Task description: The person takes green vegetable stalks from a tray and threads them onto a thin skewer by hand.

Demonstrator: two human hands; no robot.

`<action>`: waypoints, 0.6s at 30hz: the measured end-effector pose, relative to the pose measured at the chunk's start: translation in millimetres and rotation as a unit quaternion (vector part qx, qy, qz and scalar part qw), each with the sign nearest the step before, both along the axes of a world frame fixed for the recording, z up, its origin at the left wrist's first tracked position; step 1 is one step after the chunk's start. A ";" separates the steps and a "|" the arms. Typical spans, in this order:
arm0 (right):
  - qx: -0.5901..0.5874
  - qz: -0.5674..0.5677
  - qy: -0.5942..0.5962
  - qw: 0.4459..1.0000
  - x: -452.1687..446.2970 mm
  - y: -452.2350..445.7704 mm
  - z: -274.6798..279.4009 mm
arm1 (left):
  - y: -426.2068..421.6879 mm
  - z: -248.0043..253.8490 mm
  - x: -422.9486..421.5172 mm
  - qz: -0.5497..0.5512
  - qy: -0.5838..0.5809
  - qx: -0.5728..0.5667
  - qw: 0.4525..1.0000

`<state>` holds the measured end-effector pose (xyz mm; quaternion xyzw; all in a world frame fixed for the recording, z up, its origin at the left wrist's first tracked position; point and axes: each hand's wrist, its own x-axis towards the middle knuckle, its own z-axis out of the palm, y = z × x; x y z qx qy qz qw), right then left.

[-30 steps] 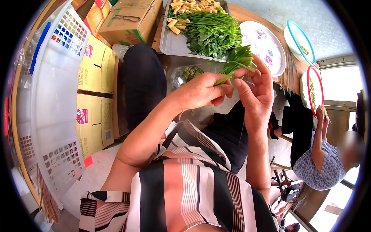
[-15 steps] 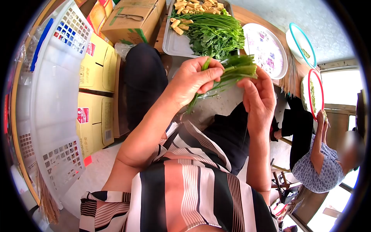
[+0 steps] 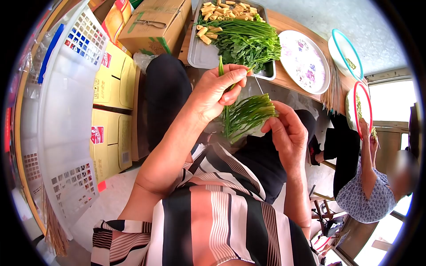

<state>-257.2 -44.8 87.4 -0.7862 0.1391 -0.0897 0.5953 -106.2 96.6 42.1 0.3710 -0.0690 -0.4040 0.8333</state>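
Green stems in both hands, thin pale stick between

Far left, you had a translucent white plastic crate with grid ends (image 3: 66, 133), then yellow cardboard cartons (image 3: 106, 137). Their red labels (image 3: 97, 134) carried pale lettering, too small to read; other print there and on the brown cardboard box with green tape (image 3: 146, 34), also illegible. No brand you could make out.

Your left hand (image 3: 222, 88) had its thumb pressed against curled fingers around a few loose, slim green stems (image 3: 221, 66). Behind, the shallow grey metal tray (image 3: 204, 55) bore tan tubular pieces (image 3: 226, 11) and leafy greens (image 3: 242, 44).

The flat green bundle of cut stems (image 3: 248, 115) hung between your hands, below the thin pale stick (image 3: 258, 84). Your right hand (image 3: 288, 133) pinched its right edge, thumb and fingers close together. Probably light, limp, maybe slippery if damp, easily bruised; best gripped gently at the firmer, gathered cut ends, not the drooping tips.

Further right: round white plate with purple flowers (image 3: 295, 71), thin brown sticks (image 3: 330, 93), teal-rimmed bowl (image 3: 336, 35), red-rimmed bowl (image 3: 369, 104), seated co-worker in a patterned top (image 3: 368, 195).
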 end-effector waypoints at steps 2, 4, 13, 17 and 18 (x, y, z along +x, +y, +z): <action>0.002 0.002 0.001 1.000 0.3 0.5 -1.1 | 0.5 0.8 0.0 0.002 0.003 -0.001 1.000; -0.008 0.006 -0.004 1.000 0.7 0.8 -2.7 | 1.5 1.0 0.5 -0.003 -0.001 -0.007 1.000; -0.006 0.010 0.010 1.000 1.3 0.9 -1.6 | 0.9 1.5 0.2 0.001 0.005 -0.007 1.000; -0.009 0.008 0.008 1.000 1.7 1.2 -1.6 | 0.3 0.8 0.5 0.003 0.005 -0.007 1.000; -0.014 0.009 0.005 1.000 1.6 0.8 -2.4 | 0.2 1.1 0.4 0.004 0.004 -0.007 1.000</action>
